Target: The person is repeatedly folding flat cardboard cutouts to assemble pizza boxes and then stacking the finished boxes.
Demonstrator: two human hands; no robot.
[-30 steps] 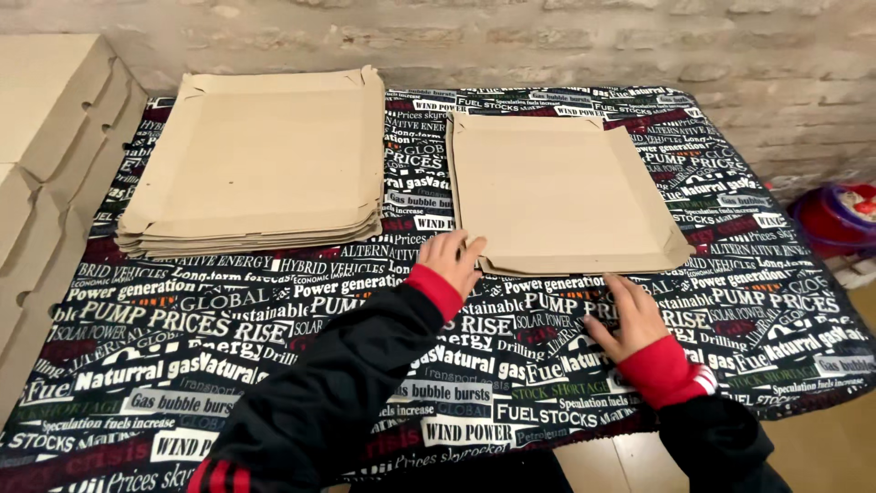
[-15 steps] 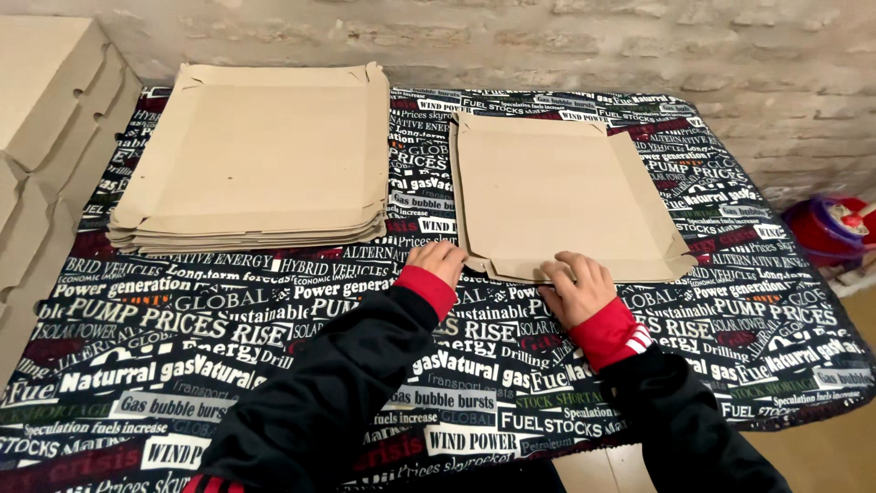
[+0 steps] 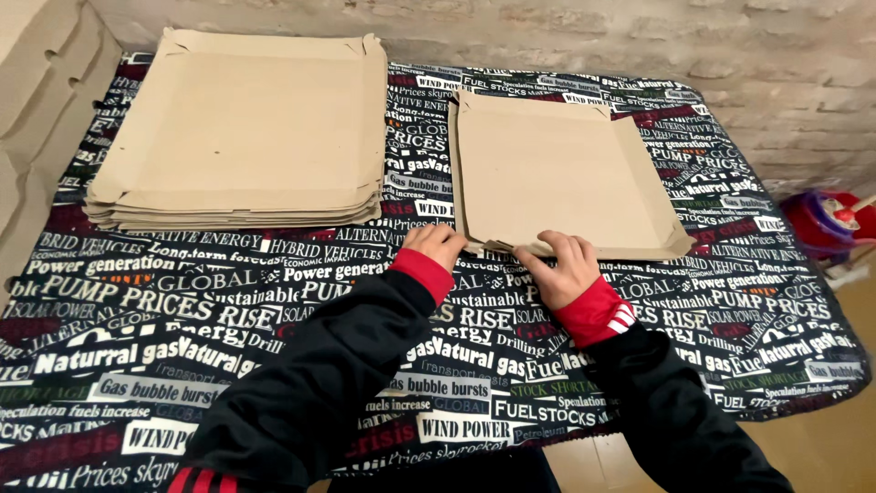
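Observation:
A single flat cardboard box blank (image 3: 557, 173) lies on the right half of the table. My left hand (image 3: 436, 245) grips its near left corner. My right hand (image 3: 564, 265) pinches the near edge flap a little to the right, and the flap is lifted slightly off the cloth. Both arms wear black sleeves with red cuffs. A thick stack of the same cardboard blanks (image 3: 246, 128) rests on the table's left half, apart from both hands.
The table wears a black cloth (image 3: 228, 319) printed with white and red lettering. Folded cardboard boxes (image 3: 41, 73) are piled at the far left. A brick wall runs behind. A red and purple object (image 3: 826, 224) sits on the floor at the right.
My right hand has slid left along the blank's near edge, from the right corner toward the left hand. Both hands now hold that edge close together.

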